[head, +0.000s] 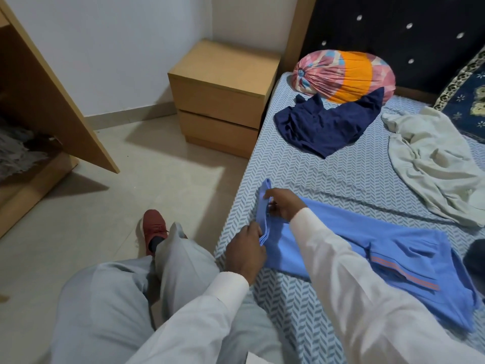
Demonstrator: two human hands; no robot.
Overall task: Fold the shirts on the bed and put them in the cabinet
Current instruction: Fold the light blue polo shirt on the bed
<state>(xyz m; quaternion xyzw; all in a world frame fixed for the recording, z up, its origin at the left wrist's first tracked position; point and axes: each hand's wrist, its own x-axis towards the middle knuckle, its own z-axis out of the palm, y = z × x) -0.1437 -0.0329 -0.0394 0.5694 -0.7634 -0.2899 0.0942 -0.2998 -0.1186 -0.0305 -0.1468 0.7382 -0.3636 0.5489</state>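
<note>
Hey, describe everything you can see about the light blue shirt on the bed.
The light blue shirt looks like soft knit, with a collar edged in orange-red stripes. It lies spread on the bed sheet near the edge, partly folded. The left hand and right hand both pinch its doubled-over end, which is raised slightly off the sheet.

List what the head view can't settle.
- Head view: the folded edge of the light blue polo shirt is covered by the left hand and right hand gripping it.
- Open wooden cabinet: interior is dark and cropped by the left edge.
- Dark rounded object: cut off by the right edge, unidentifiable.
</note>
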